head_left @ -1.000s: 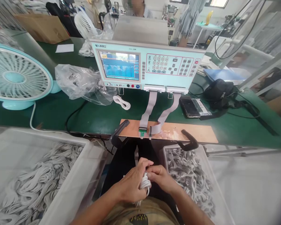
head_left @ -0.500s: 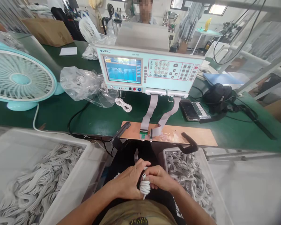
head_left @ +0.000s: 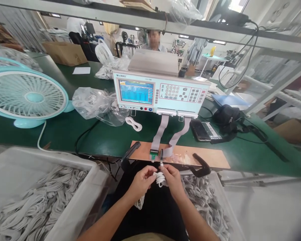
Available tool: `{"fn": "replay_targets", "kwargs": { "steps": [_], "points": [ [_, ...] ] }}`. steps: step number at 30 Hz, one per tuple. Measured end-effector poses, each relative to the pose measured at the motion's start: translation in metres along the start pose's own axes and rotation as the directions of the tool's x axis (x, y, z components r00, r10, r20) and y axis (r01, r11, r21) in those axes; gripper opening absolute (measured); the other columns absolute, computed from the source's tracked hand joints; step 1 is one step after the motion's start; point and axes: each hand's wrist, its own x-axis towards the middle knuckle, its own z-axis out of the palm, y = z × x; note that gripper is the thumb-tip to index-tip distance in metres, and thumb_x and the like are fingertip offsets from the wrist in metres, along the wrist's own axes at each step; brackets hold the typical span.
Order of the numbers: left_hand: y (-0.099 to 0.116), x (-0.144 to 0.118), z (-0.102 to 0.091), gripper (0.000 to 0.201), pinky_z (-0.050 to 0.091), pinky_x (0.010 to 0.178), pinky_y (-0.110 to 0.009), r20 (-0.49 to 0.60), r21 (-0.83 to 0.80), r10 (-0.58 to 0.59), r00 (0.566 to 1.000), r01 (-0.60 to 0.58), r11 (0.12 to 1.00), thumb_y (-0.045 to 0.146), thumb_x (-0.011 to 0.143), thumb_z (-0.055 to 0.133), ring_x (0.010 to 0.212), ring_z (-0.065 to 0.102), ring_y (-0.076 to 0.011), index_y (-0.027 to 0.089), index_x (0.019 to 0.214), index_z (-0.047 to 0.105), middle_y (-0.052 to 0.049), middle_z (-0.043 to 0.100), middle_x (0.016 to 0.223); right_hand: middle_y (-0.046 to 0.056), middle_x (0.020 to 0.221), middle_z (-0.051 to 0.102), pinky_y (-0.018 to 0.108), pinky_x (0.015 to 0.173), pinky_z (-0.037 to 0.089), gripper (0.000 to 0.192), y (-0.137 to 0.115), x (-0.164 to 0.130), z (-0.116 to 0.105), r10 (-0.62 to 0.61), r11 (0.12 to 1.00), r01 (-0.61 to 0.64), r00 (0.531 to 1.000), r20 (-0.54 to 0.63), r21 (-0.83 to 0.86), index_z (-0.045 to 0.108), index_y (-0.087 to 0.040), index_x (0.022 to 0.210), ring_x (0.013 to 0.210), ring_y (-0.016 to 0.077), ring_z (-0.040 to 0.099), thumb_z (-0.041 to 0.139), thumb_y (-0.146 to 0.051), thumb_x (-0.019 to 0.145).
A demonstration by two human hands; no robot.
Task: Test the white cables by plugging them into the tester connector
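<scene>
One coiled white cable [head_left: 161, 180] was grasped by the left hand [head_left: 141, 180] and right hand [head_left: 173, 180] at lower centre frame, just below a flat tan board [head_left: 203, 158].

Both hands, left [head_left: 140, 183] and right [head_left: 174, 181], have moved toward 12 o'clock from the lap, taking the bundled white cord [head_left: 161, 179] up to the board [head_left: 217, 159]. The right fingertips now meet the small metal socket [head_left: 162, 160] at its near edge. A second cord loop [head_left: 139, 202] shows at 7 o'clock from the bundle. The view has tilted up, bringing a shelf [head_left: 130, 16] in at 12 o'clock.
</scene>
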Motion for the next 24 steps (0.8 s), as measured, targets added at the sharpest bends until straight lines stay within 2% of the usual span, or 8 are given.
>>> {"fn": "replay_targets", "kwargs": {
  "steps": [4, 7, 9, 13, 17, 20, 24],
  "points": [
    [0.003, 0.001, -0.002, 0.025, 0.028, 0.032, -0.016, 0.071, -0.222, -0.159, 0.985, 0.171, 0.960, 0.027, 0.072, 0.058, 0.035, 0.038, -0.0052, 0.014, 0.094, 0.061, 0.005, 0.049, 0.052, -0.002, 0.059, 0.051, 0.022, 0.053, 0.034, 0.026, -0.002, 0.002, 0.003, -0.004, 1.000, 0.004, 1.000, -0.013, 0.026, 0.066, -0.014, 0.072, 0.055, 0.0102, 0.041, 0.066, -0.040, 0.075],
    [0.001, -0.001, -0.007, 0.034, 0.029, 0.031, -0.015, 0.169, -0.364, -0.182, 0.969, 0.232, 0.902, 0.019, 0.063, 0.063, 0.036, 0.041, -0.0039, 0.015, 0.097, 0.062, 0.001, 0.059, 0.068, -0.001, 0.059, 0.052, 0.022, 0.052, 0.034, 0.026, -0.006, 0.000, 0.003, -0.004, 1.000, 0.004, 1.000, -0.019, 0.019, 0.067, -0.014, 0.073, 0.055, 0.0104, 0.042, 0.066, -0.040, 0.075],
    [-0.001, -0.002, -0.009, 0.038, 0.028, 0.031, -0.015, 0.178, -0.390, -0.178, 0.968, 0.235, 0.890, 0.017, 0.060, 0.065, 0.037, 0.042, -0.0034, 0.015, 0.098, 0.062, 0.000, 0.061, 0.074, -0.001, 0.060, 0.052, 0.022, 0.052, 0.035, 0.025, -0.007, -0.002, 0.003, -0.009, 1.000, 0.009, 1.000, -0.018, 0.009, 0.067, -0.015, 0.073, 0.055, 0.0106, 0.042, 0.066, -0.040, 0.076],
    [-0.002, 0.000, -0.007, 0.032, 0.027, 0.031, -0.015, 0.069, -0.348, -0.194, 0.979, 0.206, 0.914, 0.026, 0.063, 0.068, 0.033, 0.038, -0.0040, 0.012, 0.092, 0.063, 0.005, 0.052, 0.052, -0.001, 0.060, 0.053, 0.021, 0.052, 0.035, 0.024, -0.005, -0.002, 0.004, -0.019, 1.000, 0.019, 1.000, -0.015, 0.001, 0.067, -0.015, 0.074, 0.055, 0.0104, 0.042, 0.066, -0.039, 0.076],
    [0.001, 0.005, -0.005, 0.026, 0.027, 0.033, -0.015, -0.029, -0.228, -0.150, 0.988, 0.140, 0.964, 0.034, 0.068, 0.066, 0.035, 0.040, -0.0042, 0.012, 0.083, 0.064, 0.003, 0.055, 0.055, -0.001, 0.059, 0.055, 0.022, 0.051, 0.035, 0.025, 0.002, -0.001, 0.005, 0.038, 0.995, -0.039, 0.999, 0.013, 0.092, 0.067, -0.015, 0.075, 0.053, 0.0109, 0.044, 0.067, -0.040, 0.076],
    [0.001, 0.008, -0.006, 0.024, 0.028, 0.036, -0.015, -0.020, -0.073, -0.053, 0.998, 0.051, 0.996, 0.038, 0.075, 0.058, 0.038, 0.040, -0.0044, 0.014, 0.076, 0.063, 0.003, 0.052, 0.055, 0.000, 0.059, 0.057, 0.022, 0.053, 0.036, 0.024, 0.003, -0.002, 0.006, 0.086, 0.983, -0.093, 0.995, 0.050, 0.159, 0.065, -0.016, 0.072, 0.054, 0.0116, 0.046, 0.065, -0.039, 0.078],
    [-0.001, 0.012, -0.008, 0.026, 0.029, 0.038, -0.016, 0.050, 0.027, 0.013, 0.999, -0.015, 1.000, 0.040, 0.080, 0.052, 0.041, 0.040, -0.0050, 0.016, 0.076, 0.060, 0.004, 0.051, 0.057, -0.002, 0.059, 0.056, 0.021, 0.051, 0.035, 0.024, -0.005, -0.004, 0.008, 0.071, 0.990, -0.070, 0.997, -0.001, 0.120, 0.065, -0.015, 0.071, 0.053, 0.0102, 0.044, 0.068, -0.038, 0.076]
  ]
}}
